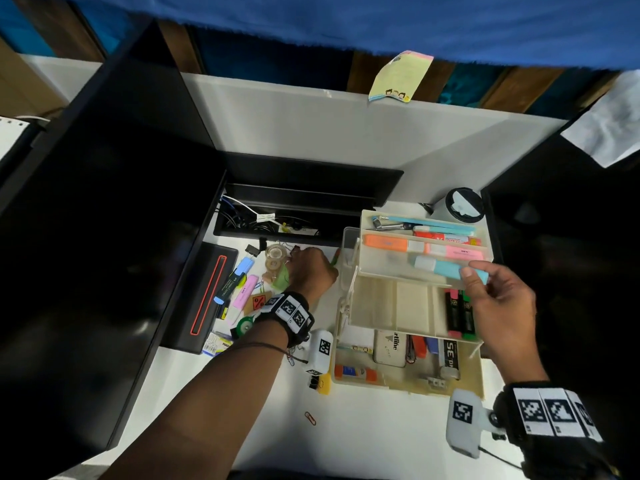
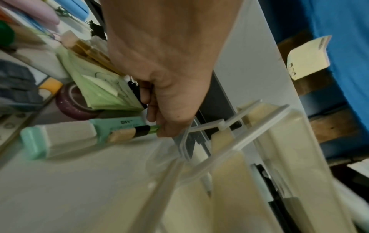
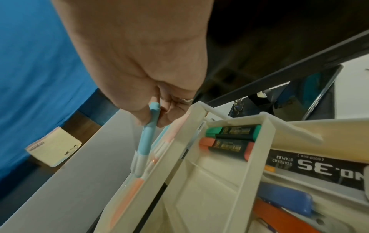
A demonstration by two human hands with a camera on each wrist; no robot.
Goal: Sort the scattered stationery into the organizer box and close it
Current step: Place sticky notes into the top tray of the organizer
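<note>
The cream tiered organizer box point(image 1: 412, 306) stands open on the white desk, its trays fanned out. My right hand point(image 1: 485, 289) pinches a light blue highlighter point(image 1: 450, 268) and holds it over the upper tray, beside the orange and pink highlighters. The right wrist view shows the same blue highlighter point(image 3: 148, 138) between thumb and fingers point(image 3: 155, 116), tip down at the tray's edge. My left hand point(image 1: 308, 271) is at the scattered pile left of the box. Its curled fingers point(image 2: 159, 126) grip a green pen point(image 2: 139, 130) that lies next to a mint highlighter point(image 2: 79, 135).
Blue point(image 1: 235, 278) and pink point(image 1: 244, 292) highlighters, tape rolls point(image 1: 275, 252) and green sticky notes point(image 2: 99, 88) lie left of the box. A paper clip point(image 1: 310, 418) and a yellow binder clip point(image 1: 320, 381) lie nearer. A black monitor point(image 1: 104, 220) stands left, a lidded cup point(image 1: 462, 204) behind the box.
</note>
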